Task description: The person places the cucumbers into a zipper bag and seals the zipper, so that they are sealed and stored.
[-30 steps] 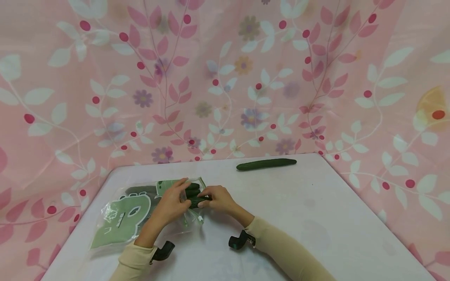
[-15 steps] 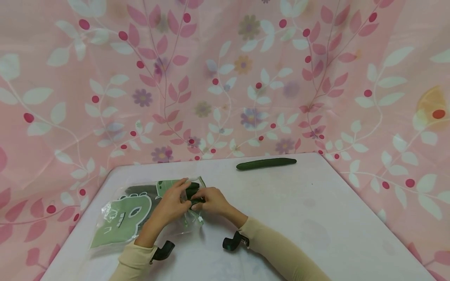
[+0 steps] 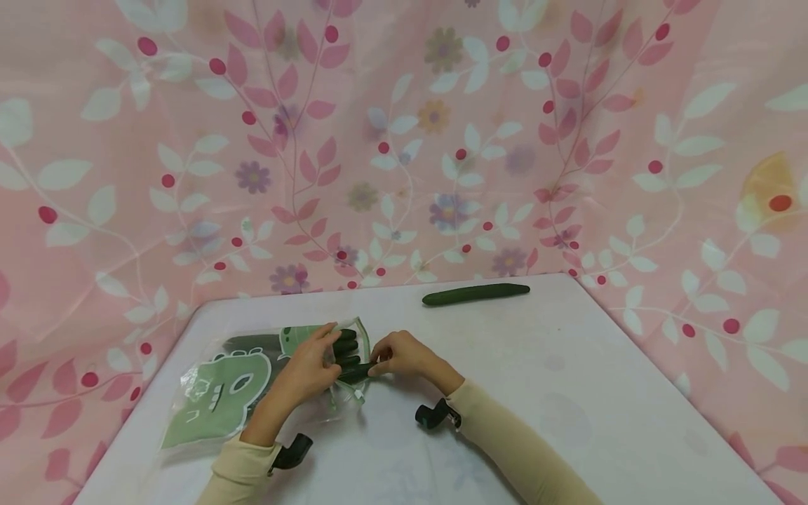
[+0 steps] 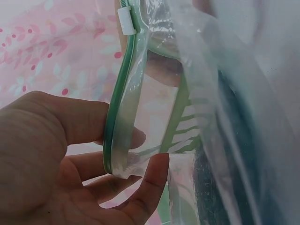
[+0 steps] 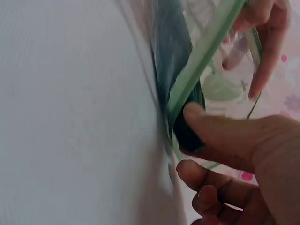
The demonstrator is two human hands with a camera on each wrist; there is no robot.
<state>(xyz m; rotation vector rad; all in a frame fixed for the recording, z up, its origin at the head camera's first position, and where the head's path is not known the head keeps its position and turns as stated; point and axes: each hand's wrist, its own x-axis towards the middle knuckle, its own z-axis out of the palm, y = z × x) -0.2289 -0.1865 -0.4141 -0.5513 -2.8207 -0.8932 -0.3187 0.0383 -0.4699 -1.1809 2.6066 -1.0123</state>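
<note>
A clear zip bag (image 3: 217, 396) with a green cartoon print lies at the left of the table. Several dark green cucumbers (image 3: 346, 345) are inside, their ends showing at its mouth. My left hand (image 3: 308, 367) holds the mouth's upper side; in the left wrist view its thumb and fingers pinch the green zip edge (image 4: 115, 110), below the white slider (image 4: 126, 21). My right hand (image 3: 407, 355) pinches the tip of the nearest cucumber (image 3: 355, 373) at the opening. The right wrist view shows the thumb on that dark tip (image 5: 186, 135); the rest lies within the bag.
Another cucumber (image 3: 476, 294) lies by itself near the table's back edge, right of centre. The white-covered table (image 3: 505, 393) meets a pink floral curtain (image 3: 404, 140) at the back and sides.
My right hand first went left into the bag's mouth, then drew back right, gripping the tip of the nearest cucumber, which now shows more. My left hand has stayed on the bag.
</note>
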